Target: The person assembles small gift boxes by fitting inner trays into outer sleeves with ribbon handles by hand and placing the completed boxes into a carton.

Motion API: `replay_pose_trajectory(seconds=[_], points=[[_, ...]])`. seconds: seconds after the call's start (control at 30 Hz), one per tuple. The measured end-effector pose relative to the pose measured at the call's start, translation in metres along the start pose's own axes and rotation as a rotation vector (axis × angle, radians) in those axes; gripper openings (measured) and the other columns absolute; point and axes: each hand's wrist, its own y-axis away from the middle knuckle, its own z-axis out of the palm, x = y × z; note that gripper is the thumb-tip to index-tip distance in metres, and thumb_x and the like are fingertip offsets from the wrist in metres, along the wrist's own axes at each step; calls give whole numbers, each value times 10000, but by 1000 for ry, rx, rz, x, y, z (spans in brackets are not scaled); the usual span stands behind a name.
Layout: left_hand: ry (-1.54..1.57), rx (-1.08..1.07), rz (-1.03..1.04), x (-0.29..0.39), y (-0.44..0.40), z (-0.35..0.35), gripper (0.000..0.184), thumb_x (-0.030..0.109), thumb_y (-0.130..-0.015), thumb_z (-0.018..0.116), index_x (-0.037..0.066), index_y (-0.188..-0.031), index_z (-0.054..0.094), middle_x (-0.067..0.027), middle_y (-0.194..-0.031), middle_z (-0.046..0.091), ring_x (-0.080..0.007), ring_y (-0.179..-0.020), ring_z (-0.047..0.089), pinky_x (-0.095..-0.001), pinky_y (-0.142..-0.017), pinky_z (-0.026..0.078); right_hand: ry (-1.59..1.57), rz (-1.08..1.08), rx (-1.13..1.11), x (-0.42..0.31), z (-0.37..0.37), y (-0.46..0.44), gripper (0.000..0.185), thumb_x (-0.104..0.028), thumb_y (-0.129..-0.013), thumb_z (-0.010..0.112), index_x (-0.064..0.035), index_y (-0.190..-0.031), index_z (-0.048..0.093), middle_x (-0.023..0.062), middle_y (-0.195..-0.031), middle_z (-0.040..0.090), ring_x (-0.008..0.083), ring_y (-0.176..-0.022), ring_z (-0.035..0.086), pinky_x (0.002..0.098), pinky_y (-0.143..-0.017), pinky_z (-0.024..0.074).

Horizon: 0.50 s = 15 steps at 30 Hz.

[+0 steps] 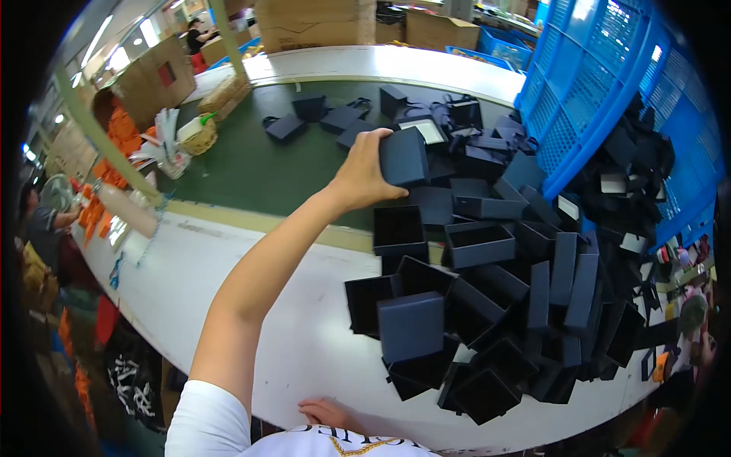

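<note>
My left hand [365, 171] reaches out over the middle of the table. Its thumb and fingers are closed around the sides of a dark navy box [404, 158], held up with a flat face toward me. Whether this is a whole box or only a lid I cannot tell. Close to my body, at the table's near edge, my right hand [331, 413] rests with its fingers stretched out and holds nothing. Right of it lies a heap of open dark box parts [480, 247]. One box part [411, 326] shows its flat face at the front of the heap.
A green mat [244, 164] covers the table's middle, with several dark boxes [285, 127] at its back. Blue plastic crates [582, 91] stand at the right, dark pieces spilling between them. A small basket [199, 139] and a post [106, 145] are left. Other people [199, 42] work farther off.
</note>
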Motion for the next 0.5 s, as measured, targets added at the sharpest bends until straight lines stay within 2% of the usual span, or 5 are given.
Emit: replay_pose_trajectory(seconds=[0.13, 0.23, 0.3, 0.43, 0.5], points=[[-65, 85, 229, -3, 115, -72, 1023, 122, -618, 924, 108, -1479, 373, -201, -1481, 376, -407, -1397, 405, -423, -1162, 383, 143, -38, -52, -18, -4, -6, 200, 31, -864, 691, 31, -1064, 697, 186, -1082, 693, 336, -1021, 685, 394, -882, 573], [-70, -67, 123, 2, 211, -102, 996, 52, -624, 905, 156, -1474, 396, -203, -1571, 260, -424, -1428, 385, -445, -1172, 388, 208, -30, -97, -48, -13, -18, 206, 39, -857, 678, 48, -1062, 689, 210, -1081, 675, 360, -1008, 669, 412, -896, 562], [-98, -303, -71, 12, 268, -114, 1046, 86, -614, 931, 160, -1502, 384, -229, -1576, 284, -447, -1429, 391, -446, -1182, 388, 297, -160, -139, -59, -16, -22, 264, 45, -814, 657, 55, -1077, 683, 202, -1122, 677, 369, -1028, 666, 427, -900, 558], [-295, -653, -106, 27, 361, -114, 1091, 176, -629, 950, 170, -1554, 372, -248, -1587, 337, -417, -1421, 434, -462, -1159, 414, 492, -429, -263, -75, -11, -15, 385, -102, -844, 622, 49, -1196, 665, 205, -1380, 599, 366, -1240, 601, 457, -1007, 508], [-9, -529, -193, 24, 379, -111, 1104, 212, -643, 951, 160, -1571, 355, -247, -1591, 353, -389, -1414, 459, -449, -1164, 403, 562, -391, -269, -76, -4, -17, 393, -105, -859, 612, 50, -1217, 655, 211, -1411, 576, 365, -1280, 580, 462, -1052, 479]])
